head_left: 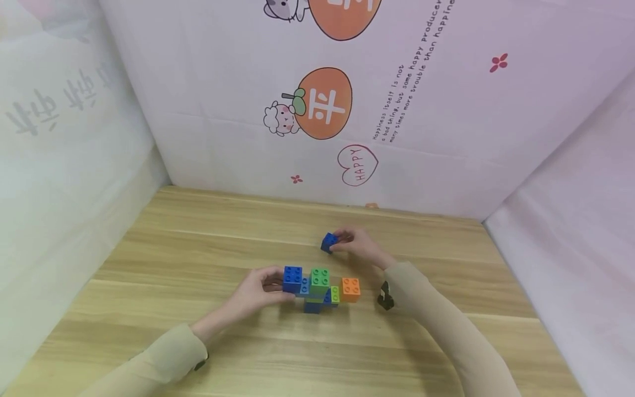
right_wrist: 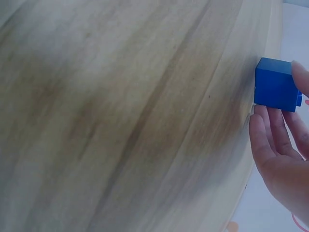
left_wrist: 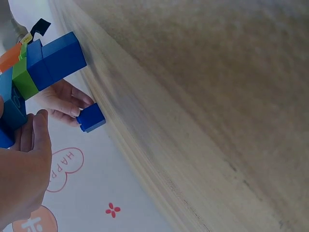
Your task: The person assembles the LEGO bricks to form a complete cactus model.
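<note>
Toy building bricks are joined into one branching build, with a green brick point(head_left: 319, 281) on top and an orange brick point(head_left: 350, 290) at its right end. My left hand point(head_left: 260, 289) grips the build's left end at a dark blue brick point(head_left: 292, 279), thumb on the near side. Behind the build, my right hand point(head_left: 361, 246) pinches a separate blue brick point(head_left: 329, 242) between thumb and fingers. The right wrist view shows this blue brick point(right_wrist: 275, 84) at the table surface, thumb on one side and fingertips beneath. In the left wrist view, part of the left hand's grip is cut off at the edge.
The wooden table point(head_left: 347, 353) carries the build. A printed white cloth point(head_left: 223, 138) stands as a wall at the back, with more cloth on both sides. A small black object point(head_left: 385, 296) is by the right sleeve, right of the orange brick.
</note>
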Action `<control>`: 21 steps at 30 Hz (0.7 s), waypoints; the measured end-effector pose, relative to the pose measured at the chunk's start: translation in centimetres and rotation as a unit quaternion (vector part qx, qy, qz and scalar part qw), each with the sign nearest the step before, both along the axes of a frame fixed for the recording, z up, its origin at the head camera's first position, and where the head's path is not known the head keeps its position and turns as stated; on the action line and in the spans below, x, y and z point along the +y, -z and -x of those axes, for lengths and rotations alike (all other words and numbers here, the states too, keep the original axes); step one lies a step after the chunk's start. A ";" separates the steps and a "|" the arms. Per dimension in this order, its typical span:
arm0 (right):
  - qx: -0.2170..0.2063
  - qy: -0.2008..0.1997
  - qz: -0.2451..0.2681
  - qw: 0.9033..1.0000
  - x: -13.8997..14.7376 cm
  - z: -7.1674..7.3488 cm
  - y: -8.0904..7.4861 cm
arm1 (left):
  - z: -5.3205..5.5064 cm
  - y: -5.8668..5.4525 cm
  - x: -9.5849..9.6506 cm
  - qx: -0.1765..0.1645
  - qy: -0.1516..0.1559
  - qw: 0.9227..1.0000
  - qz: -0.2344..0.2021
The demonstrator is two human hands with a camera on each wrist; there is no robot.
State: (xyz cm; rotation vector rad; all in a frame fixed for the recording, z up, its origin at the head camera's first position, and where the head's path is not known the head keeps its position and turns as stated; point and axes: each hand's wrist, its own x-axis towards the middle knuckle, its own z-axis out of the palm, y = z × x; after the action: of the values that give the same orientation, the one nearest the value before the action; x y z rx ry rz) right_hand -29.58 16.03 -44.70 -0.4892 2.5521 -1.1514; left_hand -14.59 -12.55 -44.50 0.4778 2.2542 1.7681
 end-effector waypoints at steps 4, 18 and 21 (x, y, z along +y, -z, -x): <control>-0.003 0.001 0.000 1.000 0.2 -0.3 -0.2 | 0.0 0.1 0.1 0.002 -0.007 1.000 0.003; 0.005 -0.005 0.035 0.999 1.0 -1.7 -1.3 | 0.1 -0.2 0.1 0.005 -0.004 1.000 -0.003; 0.008 -0.015 0.039 0.999 1.1 -2.1 -1.6 | 0.1 -0.3 0.1 0.004 -0.003 1.000 -0.003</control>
State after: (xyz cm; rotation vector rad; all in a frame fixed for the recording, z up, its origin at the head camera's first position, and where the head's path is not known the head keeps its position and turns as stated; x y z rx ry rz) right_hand -27.52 17.15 -43.10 -0.5552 2.5119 -1.2462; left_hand -14.71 -12.40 -44.21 0.4801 2.2577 1.7806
